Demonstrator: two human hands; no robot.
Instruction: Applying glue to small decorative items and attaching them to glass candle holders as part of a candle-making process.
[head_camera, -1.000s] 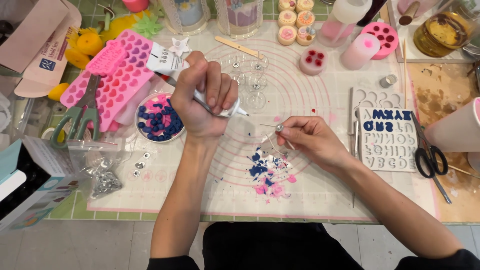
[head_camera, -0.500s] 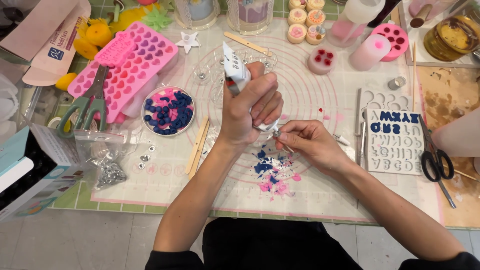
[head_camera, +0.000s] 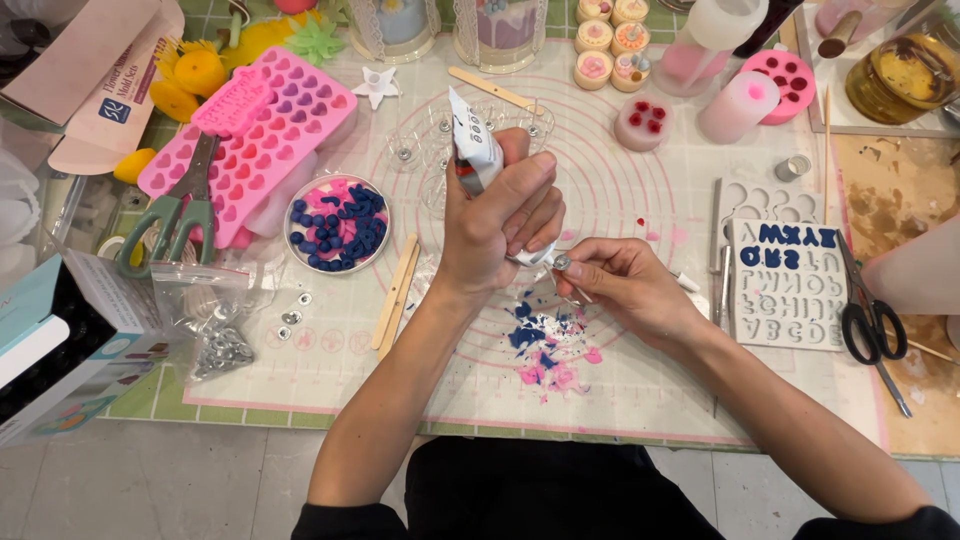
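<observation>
My left hand grips a white squeeze tube, its crimped end up and its nozzle pointing down to the right. My right hand pinches a small round metal wick tab with a thin wick, held right at the tube's nozzle. Both hands hover above a scatter of blue, pink and white wax bits on the pink-lined silicone mat.
Left of my hands lie two wooden sticks, a dish of blue and pink wax pieces, a pink heart mould, green-handled scissors and a bag of metal tabs. A letter mould and black scissors sit right.
My left hand has carried the tube from the mat's left-centre to the right, tipping its nozzle down to meet the metal tab in my right hand. The right hand has barely moved.
</observation>
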